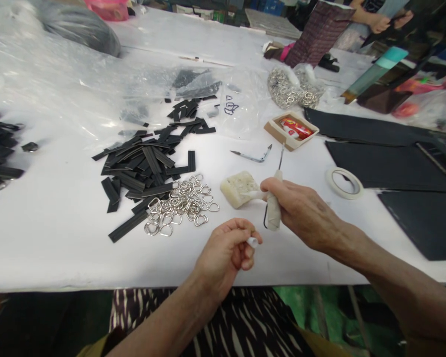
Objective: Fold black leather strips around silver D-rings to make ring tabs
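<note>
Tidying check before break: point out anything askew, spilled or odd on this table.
Nothing looks damaged. The black strips lie criss-crossed in a loose heap trailing out of the clear plastic bag, a few strays apart at its lower edge; the metal D-rings sit heaped against them, unsorted.

The tool (273, 214) is wrapped in matt white tape; D-rings (178, 203) are shiny metal, strips (141, 168) matt black
</note>
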`<state>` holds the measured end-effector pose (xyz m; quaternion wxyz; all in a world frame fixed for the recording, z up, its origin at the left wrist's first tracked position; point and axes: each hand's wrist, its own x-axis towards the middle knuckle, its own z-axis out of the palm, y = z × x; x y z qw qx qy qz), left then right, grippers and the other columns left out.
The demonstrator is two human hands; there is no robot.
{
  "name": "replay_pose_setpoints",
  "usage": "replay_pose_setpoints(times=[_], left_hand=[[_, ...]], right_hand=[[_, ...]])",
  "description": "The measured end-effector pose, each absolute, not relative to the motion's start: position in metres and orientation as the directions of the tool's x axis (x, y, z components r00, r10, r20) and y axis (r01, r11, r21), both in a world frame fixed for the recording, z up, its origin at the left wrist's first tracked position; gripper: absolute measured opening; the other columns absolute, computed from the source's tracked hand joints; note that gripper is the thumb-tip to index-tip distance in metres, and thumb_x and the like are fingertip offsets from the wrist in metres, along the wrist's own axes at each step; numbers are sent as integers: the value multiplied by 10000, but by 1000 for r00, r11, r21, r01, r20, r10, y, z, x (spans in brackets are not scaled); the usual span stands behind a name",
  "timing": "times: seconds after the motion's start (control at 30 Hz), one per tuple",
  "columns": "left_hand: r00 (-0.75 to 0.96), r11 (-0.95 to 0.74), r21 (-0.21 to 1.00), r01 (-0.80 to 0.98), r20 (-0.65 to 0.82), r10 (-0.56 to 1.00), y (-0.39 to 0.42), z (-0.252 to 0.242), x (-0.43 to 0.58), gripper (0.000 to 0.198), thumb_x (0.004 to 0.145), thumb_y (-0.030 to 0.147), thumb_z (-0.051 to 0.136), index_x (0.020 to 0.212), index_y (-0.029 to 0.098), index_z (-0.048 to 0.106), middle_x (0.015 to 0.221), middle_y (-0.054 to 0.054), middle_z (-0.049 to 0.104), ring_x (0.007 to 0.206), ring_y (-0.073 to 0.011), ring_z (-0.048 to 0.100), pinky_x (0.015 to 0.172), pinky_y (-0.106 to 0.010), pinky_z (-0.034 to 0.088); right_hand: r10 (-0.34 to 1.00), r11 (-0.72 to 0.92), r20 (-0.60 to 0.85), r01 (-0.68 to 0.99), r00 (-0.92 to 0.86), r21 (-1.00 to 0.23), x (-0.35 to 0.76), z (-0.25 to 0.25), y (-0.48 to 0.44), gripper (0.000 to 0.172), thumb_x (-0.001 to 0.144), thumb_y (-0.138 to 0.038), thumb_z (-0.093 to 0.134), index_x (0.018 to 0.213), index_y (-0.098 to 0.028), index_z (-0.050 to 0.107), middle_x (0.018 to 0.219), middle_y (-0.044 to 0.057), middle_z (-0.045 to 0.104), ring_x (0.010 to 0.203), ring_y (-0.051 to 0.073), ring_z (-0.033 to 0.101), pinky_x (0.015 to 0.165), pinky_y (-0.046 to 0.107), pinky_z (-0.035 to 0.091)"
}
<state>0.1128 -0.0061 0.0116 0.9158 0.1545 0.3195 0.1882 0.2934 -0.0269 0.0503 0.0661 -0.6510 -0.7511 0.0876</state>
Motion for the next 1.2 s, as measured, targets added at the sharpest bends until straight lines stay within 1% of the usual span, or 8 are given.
replay_pose_setpoints(times=[0.1, 0.2, 0.3, 0.4, 0.67, 0.9, 1.1, 1.2], left_hand=[[762, 899, 366, -238, -504, 407, -6, 10, 130, 201, 634, 174, 682, 752, 131, 526, 645, 2, 525, 435, -37, 324, 394, -183, 164], [757, 890, 343, -300, -483, 441, -8, 4, 144, 224, 682, 255, 694, 746, 129, 520, 602, 31, 456, 425, -30, 290, 385, -176, 150], [774, 888, 273, -369, -438, 456, -12, 0, 155, 267, 717, 307, 704, 728, 140, 495, 586, 46, 423, 419, -25, 272, 372, -158, 148], [774, 873, 183, -453, -405, 486, -15, -1, 162, 308, 709, 329, 742, 764, 148, 499, 593, 57, 419, 416, -21, 272, 361, -142, 156], [768, 840, -2, -543, -405, 496, -13, -5, 172, 293, 691, 258, 786, 801, 132, 546, 590, 65, 436, 404, -14, 313, 332, -118, 199], [761, 811, -67, -582, -399, 512, -11, -6, 178, 251, 698, 204, 779, 786, 116, 561, 606, 54, 482, 417, -19, 356, 309, -110, 220], [752, 791, -94, -604, -396, 527, -11, -7, 178, 312, 648, 222, 819, 808, 118, 573, 653, 42, 519, 442, -22, 402, 308, -104, 240], [749, 787, -97, -609, -395, 531, -11, -6, 179, 318, 652, 234, 817, 829, 117, 580, 653, 39, 519, 446, -24, 406, 308, -103, 236]], right_hand=[[991, 126, -13, 967, -132, -221, 293, 54, -27, 163, 824, -113, 410, 934, -204, 489, 785, 51, 586, 670, 211, 533, 585, 280, 350], [994, 99, -27, 968, -108, -229, 293, 57, -26, 182, 797, -114, 428, 947, -203, 481, 740, 40, 570, 623, 204, 519, 569, 279, 345], [994, 83, -45, 968, -96, -239, 291, 59, -26, 183, 805, -120, 420, 959, -204, 472, 738, 41, 571, 614, 205, 525, 560, 279, 346], [994, 84, -42, 967, -97, -239, 290, 60, -25, 178, 809, -124, 418, 959, -210, 462, 752, 46, 585, 626, 210, 541, 557, 280, 346], [994, 81, -52, 967, -97, -243, 288, 61, -26, 159, 804, -135, 433, 943, -212, 449, 739, 41, 585, 620, 206, 540, 541, 274, 337], [991, 72, -93, 974, -93, -214, 287, 64, -24, 144, 829, -145, 420, 963, -195, 432, 730, 36, 569, 623, 200, 538, 557, 272, 360], [989, 57, -123, 975, -85, -213, 286, 66, -24, 129, 830, -151, 420, 952, -193, 420, 723, 39, 559, 617, 204, 529, 561, 278, 365], [987, 51, -136, 977, -81, -208, 285, 66, -24, 112, 833, -147, 413, 934, -196, 414, 726, 42, 553, 632, 209, 526, 578, 285, 368]])
